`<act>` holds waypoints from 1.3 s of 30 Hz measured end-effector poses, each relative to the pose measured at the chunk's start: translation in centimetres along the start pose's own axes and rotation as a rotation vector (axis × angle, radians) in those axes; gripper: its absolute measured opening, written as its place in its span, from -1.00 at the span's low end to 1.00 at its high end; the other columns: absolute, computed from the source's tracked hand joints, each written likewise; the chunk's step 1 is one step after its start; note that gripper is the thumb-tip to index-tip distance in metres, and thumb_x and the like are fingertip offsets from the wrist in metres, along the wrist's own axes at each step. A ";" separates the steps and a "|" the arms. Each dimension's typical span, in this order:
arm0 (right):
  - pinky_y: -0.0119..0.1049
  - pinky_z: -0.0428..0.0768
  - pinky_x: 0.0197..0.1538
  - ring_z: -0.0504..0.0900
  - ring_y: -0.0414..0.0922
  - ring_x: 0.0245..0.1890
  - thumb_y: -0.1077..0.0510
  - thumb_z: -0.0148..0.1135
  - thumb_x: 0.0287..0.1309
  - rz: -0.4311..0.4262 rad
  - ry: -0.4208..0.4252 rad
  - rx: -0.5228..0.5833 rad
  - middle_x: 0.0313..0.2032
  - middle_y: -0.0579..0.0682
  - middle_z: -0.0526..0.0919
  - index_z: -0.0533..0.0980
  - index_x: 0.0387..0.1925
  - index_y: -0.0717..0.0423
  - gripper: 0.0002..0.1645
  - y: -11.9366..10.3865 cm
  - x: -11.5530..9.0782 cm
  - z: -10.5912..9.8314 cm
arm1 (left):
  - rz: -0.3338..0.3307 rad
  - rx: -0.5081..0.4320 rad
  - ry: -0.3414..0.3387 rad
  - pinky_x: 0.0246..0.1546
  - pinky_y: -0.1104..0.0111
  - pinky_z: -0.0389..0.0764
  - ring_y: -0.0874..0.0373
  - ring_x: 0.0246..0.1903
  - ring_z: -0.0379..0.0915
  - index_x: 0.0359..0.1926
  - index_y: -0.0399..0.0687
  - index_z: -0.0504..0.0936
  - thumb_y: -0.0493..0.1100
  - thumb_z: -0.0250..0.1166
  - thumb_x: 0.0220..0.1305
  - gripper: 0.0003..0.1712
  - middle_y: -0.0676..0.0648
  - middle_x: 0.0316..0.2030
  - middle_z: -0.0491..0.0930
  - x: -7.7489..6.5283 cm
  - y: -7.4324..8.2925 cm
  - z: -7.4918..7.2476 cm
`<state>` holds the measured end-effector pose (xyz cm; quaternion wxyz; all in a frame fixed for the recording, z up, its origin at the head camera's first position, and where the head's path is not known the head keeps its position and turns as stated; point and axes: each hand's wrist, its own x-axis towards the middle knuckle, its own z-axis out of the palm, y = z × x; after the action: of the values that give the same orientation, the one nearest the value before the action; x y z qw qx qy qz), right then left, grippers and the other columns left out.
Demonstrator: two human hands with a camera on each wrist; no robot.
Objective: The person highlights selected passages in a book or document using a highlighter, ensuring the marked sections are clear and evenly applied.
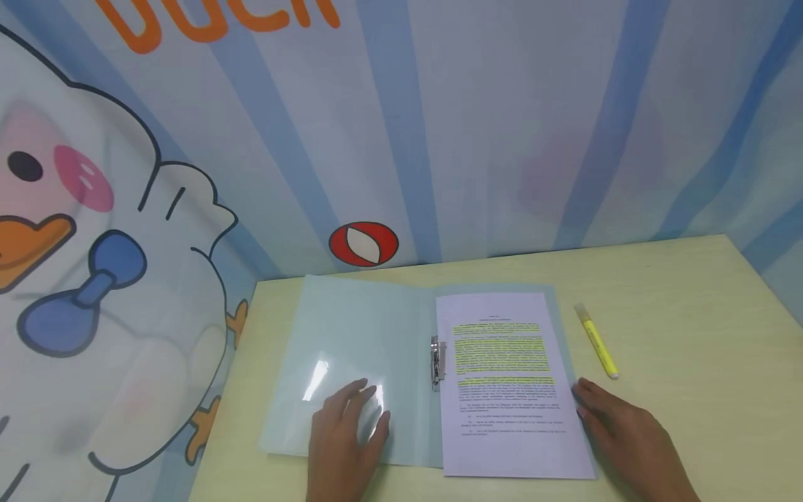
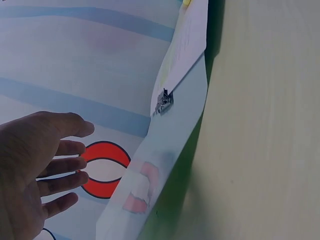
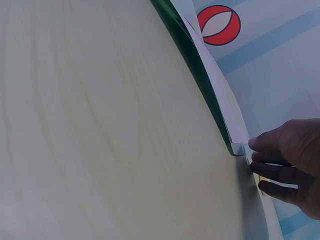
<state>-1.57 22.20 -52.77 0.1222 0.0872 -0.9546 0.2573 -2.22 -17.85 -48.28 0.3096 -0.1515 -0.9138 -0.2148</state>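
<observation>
A folder [image 1: 357, 335] lies spread on the table, its pale inner cover to the left and a metal clip [image 1: 436, 362] by the spine. Printed sheets of paper [image 1: 502, 457] with yellow-highlighted lines lie on its right half. My left hand [image 1: 345, 439] is over the left cover, fingers loosely spread and holding nothing; the left wrist view shows the hand [image 2: 40, 165] above the folder. At the right edge of the paper is my right hand [image 1: 630, 436], its fingers relaxed. In the right wrist view the thumb tip of that hand [image 3: 295, 160] is by the folder's corner.
A yellow highlighter [image 1: 599, 345] with its cap on lies on the table [image 1: 702, 335], right of the folder. Behind the table stands a wall [image 1: 502, 139] with blue stripes and a cartoon duck [image 1: 144, 293] at the left.
</observation>
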 end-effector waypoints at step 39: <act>0.12 0.50 -0.25 0.55 0.10 -0.07 0.10 0.37 -0.03 0.096 0.218 -0.048 -0.10 0.08 0.65 0.61 -0.07 -0.02 -0.60 0.4 2.8 -1.1 | -0.071 -0.032 -0.205 -0.11 0.25 0.39 0.22 0.13 0.26 0.19 -0.01 0.45 0.10 0.30 0.10 -0.37 0.06 0.18 0.40 3.3 3.5 2.2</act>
<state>-4.17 22.78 -51.29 0.2152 0.0101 -0.9446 0.2478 -4.45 -13.26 -46.72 0.2042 -0.1451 -0.9419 -0.2236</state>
